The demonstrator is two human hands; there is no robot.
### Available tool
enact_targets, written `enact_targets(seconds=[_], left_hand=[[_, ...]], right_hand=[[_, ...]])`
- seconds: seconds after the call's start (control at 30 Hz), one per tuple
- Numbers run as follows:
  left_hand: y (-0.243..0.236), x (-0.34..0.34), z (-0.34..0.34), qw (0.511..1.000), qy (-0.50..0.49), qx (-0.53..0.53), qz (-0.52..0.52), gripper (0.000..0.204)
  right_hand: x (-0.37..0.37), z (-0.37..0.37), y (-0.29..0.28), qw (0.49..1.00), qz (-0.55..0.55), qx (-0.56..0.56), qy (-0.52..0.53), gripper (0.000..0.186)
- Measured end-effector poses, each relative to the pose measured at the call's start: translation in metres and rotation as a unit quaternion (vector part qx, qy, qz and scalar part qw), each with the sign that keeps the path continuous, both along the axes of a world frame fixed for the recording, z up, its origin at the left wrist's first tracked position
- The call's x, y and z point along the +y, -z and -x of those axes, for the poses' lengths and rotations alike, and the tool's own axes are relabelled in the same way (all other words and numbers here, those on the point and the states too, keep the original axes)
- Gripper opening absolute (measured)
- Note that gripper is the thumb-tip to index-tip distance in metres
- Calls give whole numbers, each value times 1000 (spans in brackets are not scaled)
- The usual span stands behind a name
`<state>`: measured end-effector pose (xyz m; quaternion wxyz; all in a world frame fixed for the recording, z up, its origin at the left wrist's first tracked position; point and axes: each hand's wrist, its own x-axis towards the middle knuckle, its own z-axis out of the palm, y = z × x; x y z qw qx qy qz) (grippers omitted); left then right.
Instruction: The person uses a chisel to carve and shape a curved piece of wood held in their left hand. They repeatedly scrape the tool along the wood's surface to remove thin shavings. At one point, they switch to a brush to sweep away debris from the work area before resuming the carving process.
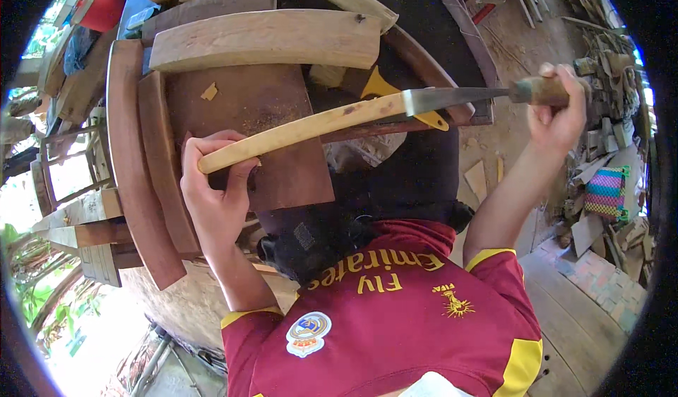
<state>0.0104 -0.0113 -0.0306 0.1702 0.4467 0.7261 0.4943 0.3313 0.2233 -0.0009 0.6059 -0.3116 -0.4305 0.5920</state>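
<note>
My left hand grips the near-left end of a long, pale, slightly curved wooden strip, with the thumb below and the fingers over it. My right hand is closed around the thick wooden handle of a bladed tool, out to the right. Its grey metal blade meets the strip's far right end. Whether the blade stops there or runs on behind the wood, I cannot tell. Strip and tool lie nearly in one line, raised over a brown board strewn with shavings.
A thick pale curved beam lies beyond the board, and reddish-brown curved pieces stand along its left. A yellow tool part shows behind the strip. A red container sits far left. Scrap wood and a woven basket lie right.
</note>
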Motion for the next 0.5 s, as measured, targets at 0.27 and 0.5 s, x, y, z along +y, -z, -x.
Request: enact_targets(seconds=[0.27,0.5], left_hand=[[2,-1,5,997,22,68,2,24],[-3,3,-1,999,13,29,-5,25]], right_hand=[[-1,9,0,997,-27,-2,-75,9],[-12,32,3,998,5,-2,-60,10]])
